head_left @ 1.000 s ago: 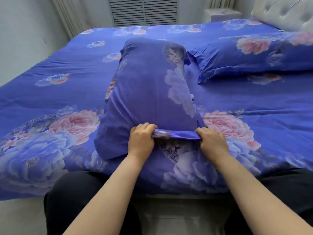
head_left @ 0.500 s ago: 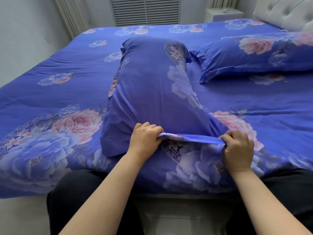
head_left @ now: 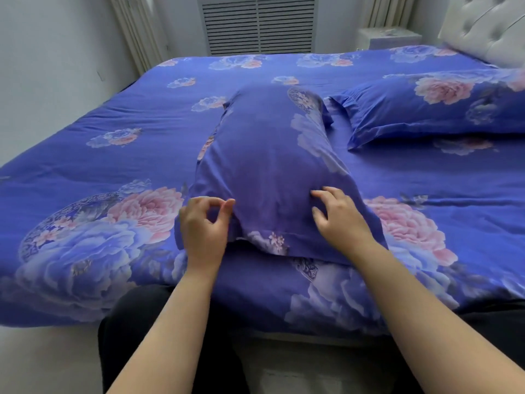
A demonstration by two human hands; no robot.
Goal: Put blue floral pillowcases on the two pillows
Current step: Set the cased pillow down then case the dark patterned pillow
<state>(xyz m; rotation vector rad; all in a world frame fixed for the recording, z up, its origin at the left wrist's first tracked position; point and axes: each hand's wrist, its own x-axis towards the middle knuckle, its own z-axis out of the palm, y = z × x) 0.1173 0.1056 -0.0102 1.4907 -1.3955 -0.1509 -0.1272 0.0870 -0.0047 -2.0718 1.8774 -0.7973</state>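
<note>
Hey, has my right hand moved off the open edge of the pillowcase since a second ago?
Yes. The right hand has let go of the hem and gone up onto the near pillow, away from the pink flower on the bedspread, fingers spread.

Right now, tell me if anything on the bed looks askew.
The near pillow lies lengthwise across the bed, at right angles to the far pillow by the headboard. Its open end is rumpled under the left hand and right hand. Nothing looks damaged.
</note>
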